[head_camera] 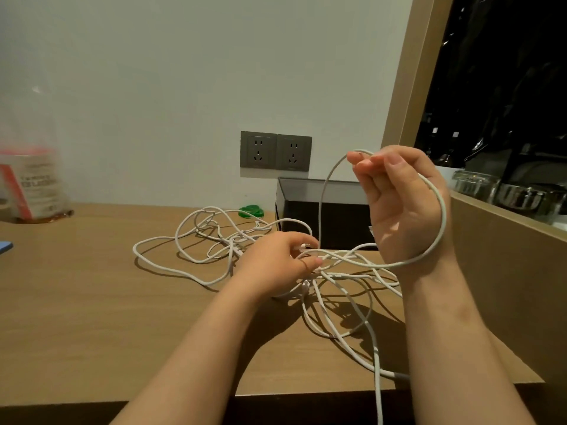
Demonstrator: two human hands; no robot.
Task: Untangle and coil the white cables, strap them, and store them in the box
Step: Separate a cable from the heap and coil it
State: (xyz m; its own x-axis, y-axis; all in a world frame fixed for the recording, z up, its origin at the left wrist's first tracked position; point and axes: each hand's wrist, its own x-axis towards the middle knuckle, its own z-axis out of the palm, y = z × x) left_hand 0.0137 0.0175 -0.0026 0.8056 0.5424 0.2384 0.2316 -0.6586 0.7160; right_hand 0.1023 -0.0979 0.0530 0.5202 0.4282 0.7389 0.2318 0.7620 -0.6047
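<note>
A tangle of white cables (214, 237) sprawls across the middle of the wooden table (92, 302). My right hand (402, 207) is raised palm toward me, and one loop of white cable (322, 194) runs over its fingertips and round the back of the wrist. My left hand (276, 262) is low on the table and pinches a cable end at the knot of strands. One strand drops over the table's front edge. The black open box (322, 216) stands behind the hands against the wall. Green straps (251, 211) lie left of the box.
Two grey wall sockets (276, 151) sit above the box. A clear plastic bag with a red and white pack (30, 185) stands at the far left. A wooden ledge (506, 219) with glass jars (475, 185) borders the right side. A blue object (4, 247) shows at the left edge.
</note>
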